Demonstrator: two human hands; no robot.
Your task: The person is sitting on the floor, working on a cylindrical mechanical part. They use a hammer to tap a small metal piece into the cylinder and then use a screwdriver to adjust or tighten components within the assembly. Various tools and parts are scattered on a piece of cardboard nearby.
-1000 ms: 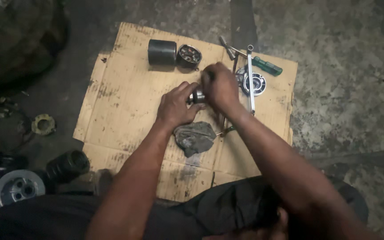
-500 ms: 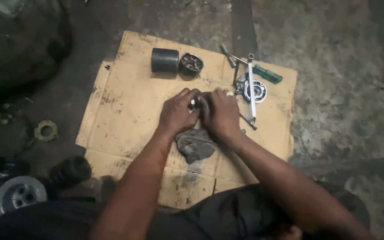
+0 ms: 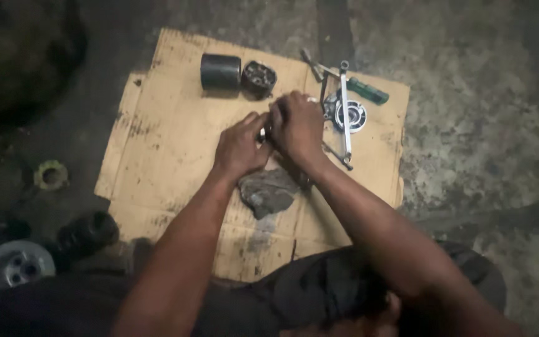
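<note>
At the far left, on the grimy concrete floor (image 3: 481, 137), lie a small yellowish ring (image 3: 51, 175), a dark ribbed rubber piece (image 3: 87, 232) and, lower down, a round silver disc (image 3: 15, 265). A stained sheet of cardboard (image 3: 163, 156) is spread on the floor to their right. Near its top edge a dark metal cylinder (image 3: 221, 70) lies on its side, with a black round part (image 3: 259, 77) just beside it. In the middle of the cardboard the left hand (image 3: 239, 148) and the right hand (image 3: 297, 126) are pressed together, both closed on a small metal part (image 3: 262, 133) that barely shows between the fingers; what kind of part it is cannot be told. Just below the hands lies a crumpled grey rag (image 3: 268, 191). Right of the right hand lies a round bearing-like part (image 3: 350, 115), with a long wrench (image 3: 345, 103) across it, and a green-handled screwdriver (image 3: 369, 92) lies near the cardboard's right edge
</note>
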